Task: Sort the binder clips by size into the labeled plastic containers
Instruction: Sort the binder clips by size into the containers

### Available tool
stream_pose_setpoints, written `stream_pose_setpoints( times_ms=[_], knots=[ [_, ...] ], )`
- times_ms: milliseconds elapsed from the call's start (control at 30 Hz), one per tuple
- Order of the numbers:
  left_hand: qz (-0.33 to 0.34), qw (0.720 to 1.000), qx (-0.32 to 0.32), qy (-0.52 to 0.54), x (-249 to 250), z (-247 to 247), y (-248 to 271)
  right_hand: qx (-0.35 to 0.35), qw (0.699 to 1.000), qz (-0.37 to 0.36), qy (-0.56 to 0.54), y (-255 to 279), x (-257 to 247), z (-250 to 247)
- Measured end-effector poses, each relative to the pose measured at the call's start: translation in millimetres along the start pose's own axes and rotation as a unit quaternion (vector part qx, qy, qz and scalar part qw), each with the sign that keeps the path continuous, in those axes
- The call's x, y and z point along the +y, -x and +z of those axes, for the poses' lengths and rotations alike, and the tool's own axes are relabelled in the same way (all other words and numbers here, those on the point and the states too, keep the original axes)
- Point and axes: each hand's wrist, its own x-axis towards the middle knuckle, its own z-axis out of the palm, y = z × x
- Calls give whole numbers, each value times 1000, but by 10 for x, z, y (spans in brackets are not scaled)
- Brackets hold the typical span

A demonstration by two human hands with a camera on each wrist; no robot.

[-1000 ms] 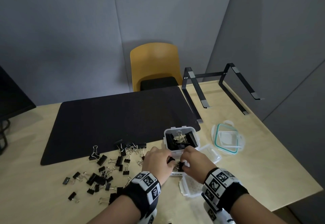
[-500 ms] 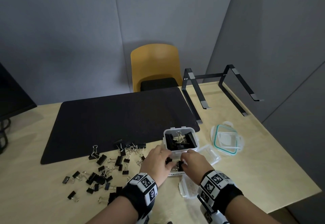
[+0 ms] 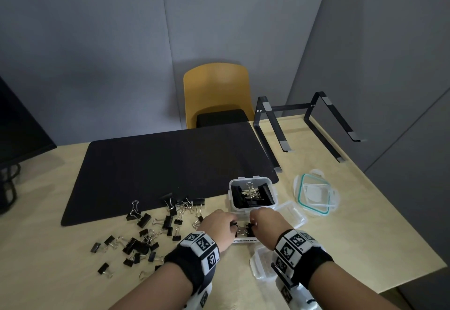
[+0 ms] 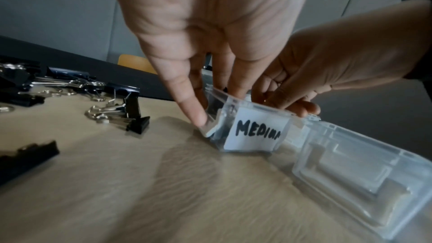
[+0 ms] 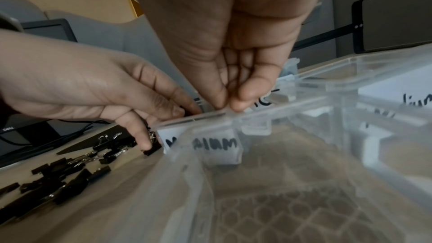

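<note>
The head camera looks from above, forward and down over the pale wooden table [image 3: 365, 224]. Each wrist camera sits very near, low over the table, looking along its own fingers. All three views share the small clear plastic container with the white "MEDIUM" label [image 4: 257, 132] and both hands.

Loose clips [image 3: 146, 234] lie on the surface [image 3: 365, 236] at nine o'clock from the two hands. The box marked medium [image 4: 254, 130] sits between the left hand [image 3: 216, 229] and right hand [image 3: 267, 227]. A box with clips inside [image 3: 253, 194] stands just behind at twelve o'clock. A lid [image 3: 316, 195] lies at two o'clock. The mat [image 3: 158, 163] lies behind the clips.
</note>
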Motion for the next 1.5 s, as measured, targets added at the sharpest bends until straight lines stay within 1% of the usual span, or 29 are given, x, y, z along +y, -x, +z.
stream_pose_setpoints(
  times_ms=[167, 300, 367, 500, 633, 700, 867, 933, 1033, 1200, 1300, 1400, 1500],
  knots=[
    [6, 999, 37, 22, -8, -51, -2, 19, 1000, -5, -5, 6, -11, -15],
    [0, 999, 25, 21, -6, -52, 12, 33, 999, -14, -30, 21, 3, -48],
    [8, 1000, 18, 20, -1, -45, 15, 28, 999, -21, -38, 53, 1, -71],
    [20, 1000, 19, 12, 1, -40, 21, 45, 997, -42, -56, 100, 0, -109],
    [24, 999, -21, -1, -44, -18, 14, -9, 999, -50, -16, 104, -6, -84],
    [22, 999, -29, -1, -64, -9, 26, -24, 999, -48, -4, 98, -19, -54],
    [-10, 1000, 5, -1, -96, 24, 1, -27, 998, -25, 47, 22, -111, 7],
    [-17, 1000, 7, -7, -83, 16, -17, -33, 998, -16, 55, -4, -153, 29],
    [-24, 999, -2, -23, -54, 6, -44, -47, 998, -20, 39, -16, -157, 22],
    [-11, 998, -10, -58, -38, 27, -53, -63, 998, -12, 20, -38, -140, -12],
    [1, 996, 6, -85, -42, 29, -49, -61, 998, -18, 23, -53, -137, -14],
    [12, 997, 17, -79, -28, 23, -52, -75, 996, -24, 34, -72, -135, 6],
    [7, 998, -3, -66, -10, 16, -64, -77, 996, -16, 43, -69, -163, 14]
  ],
)
